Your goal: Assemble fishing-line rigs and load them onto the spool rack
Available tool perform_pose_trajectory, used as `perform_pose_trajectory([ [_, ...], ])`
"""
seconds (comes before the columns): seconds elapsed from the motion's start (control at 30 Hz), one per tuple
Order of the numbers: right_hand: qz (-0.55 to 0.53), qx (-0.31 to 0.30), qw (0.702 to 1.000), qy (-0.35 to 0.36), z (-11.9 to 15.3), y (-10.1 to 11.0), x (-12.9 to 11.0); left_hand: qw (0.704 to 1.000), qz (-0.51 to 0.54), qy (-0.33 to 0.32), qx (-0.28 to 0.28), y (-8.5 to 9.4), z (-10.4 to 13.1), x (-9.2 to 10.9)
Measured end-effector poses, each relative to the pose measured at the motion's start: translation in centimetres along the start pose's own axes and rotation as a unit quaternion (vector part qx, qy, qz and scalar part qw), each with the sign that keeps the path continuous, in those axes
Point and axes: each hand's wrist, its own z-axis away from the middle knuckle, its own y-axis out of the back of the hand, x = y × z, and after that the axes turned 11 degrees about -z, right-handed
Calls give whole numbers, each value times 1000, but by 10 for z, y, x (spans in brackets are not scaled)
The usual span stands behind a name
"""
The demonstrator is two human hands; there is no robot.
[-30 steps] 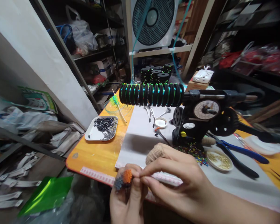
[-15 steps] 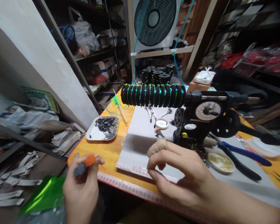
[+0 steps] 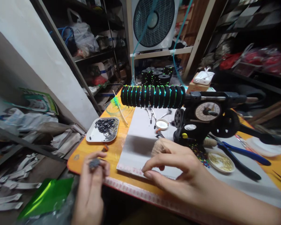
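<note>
My left hand (image 3: 91, 184) is at the table's front edge, its fingers closed on a small dark grey bundle (image 3: 94, 163). Just beyond its fingertips is a small orange-and-dark piece (image 3: 105, 148), near the white tray (image 3: 90, 137) of black and grey bits. Over the front of the white board (image 3: 137, 150), my right hand (image 3: 178, 168) has thumb and forefinger pinched together; anything between them is too small to make out. A tan wrap covers one of its fingers. Behind it stands a black geared device with a dial (image 3: 208, 111), bearing a ribbed black roll (image 3: 152, 96) wound with green and blue strands.
Right of my right hand lie a dish of gold bits (image 3: 221, 162), blue-and-black pliers (image 3: 245, 154) and loose coloured beads (image 3: 202, 156). A small white dish (image 3: 162, 124) sits under the roll. Black spools (image 3: 157, 75) and a fan (image 3: 154, 23) stand behind.
My left hand has moved right and turned. The orange piece that was in it is now beyond its fingertips near the tray. My right hand has shifted slightly left.
</note>
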Motion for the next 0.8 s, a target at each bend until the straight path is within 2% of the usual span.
perform_pose_trajectory([
  [0.07, -8, 9, 1000, 5, 1, -2, 1, 984, 151, 70, -58, -20, 18, 11],
  [0.13, -18, 14, 1000, 4, 3, -3, 3, 958, 242, 124, -88, -38, 30, 19],
  [0.2, -35, 14, 999, -4, 4, -4, 6, 938, 283, 176, -95, -51, 37, 24],
  [0.27, -53, 13, 998, -9, 5, -4, 8, 934, 283, 200, -87, -59, 40, 26],
  [0.43, -48, 23, 999, -4, 7, -5, 8, 969, 201, 114, -92, -67, 44, 26],
  [0.5, -36, 28, 999, -9, 7, -6, 6, 974, 181, 113, -71, -69, 46, 28],
  [0.57, -26, 29, 999, -11, 7, -7, 4, 966, 203, 151, -47, -71, 48, 30],
  [0.67, -23, 30, 999, 12, 6, -7, 3, 936, 285, 200, -40, -71, 49, 32],
  [0.8, -11, 14, 999, 38, 6, -5, 7, 906, 364, 195, -95, -60, 45, 34],
])
